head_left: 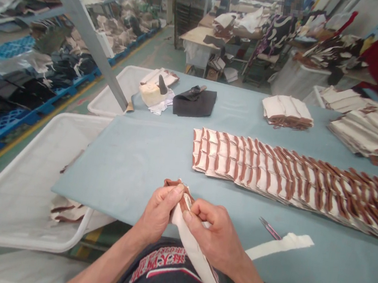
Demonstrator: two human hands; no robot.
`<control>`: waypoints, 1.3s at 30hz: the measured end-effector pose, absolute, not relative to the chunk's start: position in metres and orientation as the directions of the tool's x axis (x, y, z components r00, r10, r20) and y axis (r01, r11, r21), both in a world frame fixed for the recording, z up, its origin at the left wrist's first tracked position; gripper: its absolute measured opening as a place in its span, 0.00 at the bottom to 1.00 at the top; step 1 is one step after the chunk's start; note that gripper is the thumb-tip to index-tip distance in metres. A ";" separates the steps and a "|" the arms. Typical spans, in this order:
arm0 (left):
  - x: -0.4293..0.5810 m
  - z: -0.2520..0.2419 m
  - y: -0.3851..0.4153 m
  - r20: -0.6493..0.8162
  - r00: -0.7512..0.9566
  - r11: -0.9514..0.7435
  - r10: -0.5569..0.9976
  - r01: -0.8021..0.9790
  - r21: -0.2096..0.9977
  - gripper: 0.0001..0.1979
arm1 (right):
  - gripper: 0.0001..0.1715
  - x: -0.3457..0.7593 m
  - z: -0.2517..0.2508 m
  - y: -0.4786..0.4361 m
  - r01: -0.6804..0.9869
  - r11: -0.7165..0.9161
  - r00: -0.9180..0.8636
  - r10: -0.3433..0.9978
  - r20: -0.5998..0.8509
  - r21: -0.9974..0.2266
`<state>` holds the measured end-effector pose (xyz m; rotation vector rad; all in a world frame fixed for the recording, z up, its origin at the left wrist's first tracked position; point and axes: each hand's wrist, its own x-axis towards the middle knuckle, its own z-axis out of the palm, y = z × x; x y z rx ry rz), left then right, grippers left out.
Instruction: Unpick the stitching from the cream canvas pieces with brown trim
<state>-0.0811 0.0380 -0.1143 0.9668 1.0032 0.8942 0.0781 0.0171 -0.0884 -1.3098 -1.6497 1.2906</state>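
Observation:
Both hands pinch one sewn piece of white fabric with brown edging in front of my body, at the near table edge. My left hand grips its top end, thumb on the brown part. Just to the right, my right hand pinches the same edge between thumb and finger. The rest of the piece hangs down over my lap. Small thread snips lie to the right of my right hand, beside a white strip of cloth. A long overlapping row of white and brown pieces lies beyond.
The blue-grey table carries a folded black cloth, a yellowish block and a stack of pieces. A white bin stands at the left, near a metal post. A seated person is far back.

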 end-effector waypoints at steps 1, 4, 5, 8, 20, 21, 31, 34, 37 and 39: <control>-0.085 -0.112 0.041 -0.247 0.315 0.298 0.917 -0.127 0.946 0.29 | 0.20 0.078 -0.089 0.018 0.323 0.020 -0.277 0.958 -0.074 -0.946; -0.092 -0.103 0.051 -0.175 0.381 0.176 0.908 0.031 0.984 0.26 | 0.21 0.079 -0.092 0.022 0.355 0.018 -0.259 0.962 -0.080 -0.935; -0.093 -0.100 0.055 -0.148 0.389 0.119 0.909 0.097 0.988 0.25 | 0.22 0.079 -0.093 0.024 0.353 0.007 -0.255 0.963 -0.089 -0.936; -0.094 -0.094 0.066 -0.064 0.346 -0.027 0.936 0.250 0.968 0.20 | 0.23 0.084 -0.098 0.030 0.302 -0.073 -0.216 0.966 -0.142 -0.951; -0.088 -0.126 0.062 -0.052 0.333 -0.073 0.941 0.353 0.933 0.18 | 0.34 0.107 -0.062 0.067 -0.229 -0.315 0.186 0.915 -0.359 -0.921; -0.082 -0.126 0.058 -0.092 0.417 -0.032 0.904 0.283 0.959 0.18 | 0.33 0.104 -0.058 0.068 -0.256 -0.292 0.200 0.916 -0.346 -0.921; -0.050 -0.104 0.052 -0.124 0.428 0.216 0.895 -0.174 0.961 0.22 | 0.14 0.105 -0.079 0.036 0.241 -0.053 0.220 0.975 0.001 -0.969; -0.055 -0.097 0.050 -0.103 0.432 0.191 0.896 -0.165 0.968 0.22 | 0.08 0.109 -0.085 0.023 0.465 0.063 0.226 0.956 0.187 -0.883; -0.055 -0.096 0.045 -0.110 0.381 0.178 0.918 -0.147 0.973 0.22 | 0.05 0.110 -0.089 0.015 0.543 0.148 0.174 0.943 0.283 -0.827; -0.052 -0.097 0.042 -0.147 0.330 0.203 0.932 -0.142 0.969 0.22 | 0.06 0.109 -0.092 0.011 0.559 0.191 0.145 0.936 0.322 -0.807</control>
